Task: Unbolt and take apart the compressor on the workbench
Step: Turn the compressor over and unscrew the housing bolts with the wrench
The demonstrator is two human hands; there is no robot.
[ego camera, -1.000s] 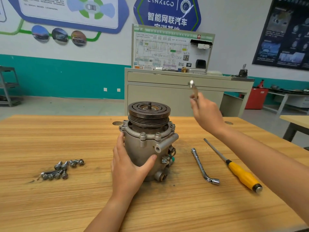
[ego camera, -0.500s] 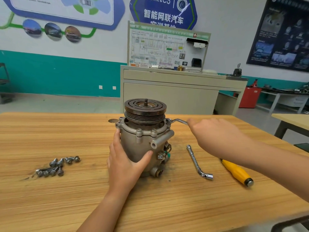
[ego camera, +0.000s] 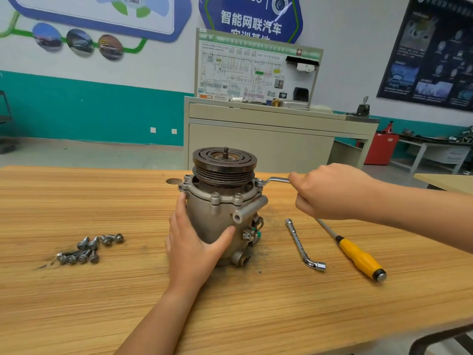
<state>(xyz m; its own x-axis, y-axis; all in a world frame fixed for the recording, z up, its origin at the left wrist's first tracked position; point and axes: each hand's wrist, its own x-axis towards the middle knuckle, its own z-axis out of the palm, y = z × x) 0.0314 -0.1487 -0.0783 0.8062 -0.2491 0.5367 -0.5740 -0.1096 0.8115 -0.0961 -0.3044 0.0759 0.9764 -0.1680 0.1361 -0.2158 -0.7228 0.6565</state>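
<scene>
The grey metal compressor stands upright on the wooden workbench, its dark grooved pulley on top. My left hand wraps around the front of its body, thumb to the right. My right hand grips a silver wrench whose ring end sits on a bolt at the right side of the compressor's flange. Several removed bolts lie in a loose pile to the left.
An L-shaped socket wrench and a yellow-handled screwdriver lie on the bench right of the compressor. A beige cabinet with a wiring display board stands behind the bench. Another table corner shows at far right.
My right hand came down from head height with the wrench and set its end on the flange bolt at the compressor's right. My left hand stayed on the compressor body.
</scene>
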